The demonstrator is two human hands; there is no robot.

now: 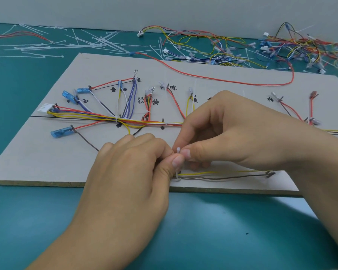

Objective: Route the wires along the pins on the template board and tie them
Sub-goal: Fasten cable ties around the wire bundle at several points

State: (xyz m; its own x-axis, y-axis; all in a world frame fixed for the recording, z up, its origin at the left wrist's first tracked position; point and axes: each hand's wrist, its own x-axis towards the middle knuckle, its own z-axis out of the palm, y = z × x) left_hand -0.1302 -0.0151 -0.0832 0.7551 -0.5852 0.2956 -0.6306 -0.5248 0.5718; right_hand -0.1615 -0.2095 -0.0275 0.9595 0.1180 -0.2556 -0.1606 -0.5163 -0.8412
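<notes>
Two hands hold a white cable tie point(177, 151) looped round a yellow wire point(222, 173) and a brown wire point(222, 179) near the front edge of the template board point(47, 162)
The left hand point(133, 168) and right hand point(228, 129) each pinch the tie by its head, thumbs touching; a clean cinch likely means keeping both wires flat and pulling the tail straight. Counted: one tie in hand, two wires in its loop, one white connector point(44, 108) at the board's left, spare ties point(98, 43) on the green table point(27, 221) too many to number
</notes>
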